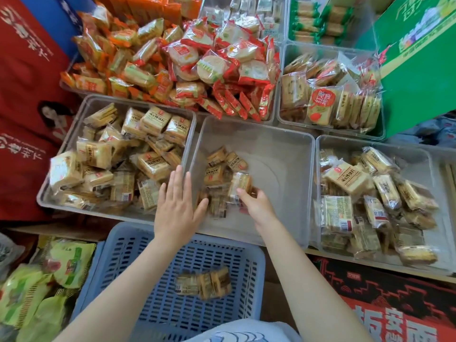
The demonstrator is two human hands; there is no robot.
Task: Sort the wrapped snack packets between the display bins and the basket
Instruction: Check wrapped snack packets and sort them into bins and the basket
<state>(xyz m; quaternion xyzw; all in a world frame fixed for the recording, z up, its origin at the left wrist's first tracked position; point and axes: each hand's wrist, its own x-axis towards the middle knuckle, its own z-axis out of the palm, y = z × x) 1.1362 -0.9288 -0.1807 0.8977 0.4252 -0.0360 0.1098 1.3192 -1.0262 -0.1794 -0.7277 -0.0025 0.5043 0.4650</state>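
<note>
- Roughly, I judge the sort to be at a middle stage: the blue basket (pixel 138 267) in front of me holds only a small cluster of wrapped snack packets (pixel 203 282) on its slatted floor, with most of that floor bare.
- The middle clear bin (pixel 278 149) is nearly emptied; a handful of packets (pixel 222 169) lie toward its left and near side, and the rest of its bottom shows through.
- The left bin (pixel 84 107) and the right bin (pixel 419 154) are both well stocked with similar tan packets, and the bins behind are heaped with red and orange ones, so I reckon plenty is left if those need sorting too.
- My left hand (pixel 176 206) is spread flat, fingers together and extended, lying over the wall between the left and middle bins; it grips nothing, and I cannot tell whether the palm presses on the rim.
- My right hand (pixel 256 204) reaches into the middle bin with fingers curled onto a packet (pixel 239 183) standing on edge there; it looks pinched between thumb and fingers, though blur keeps me from being sure of a firm hold.
</note>
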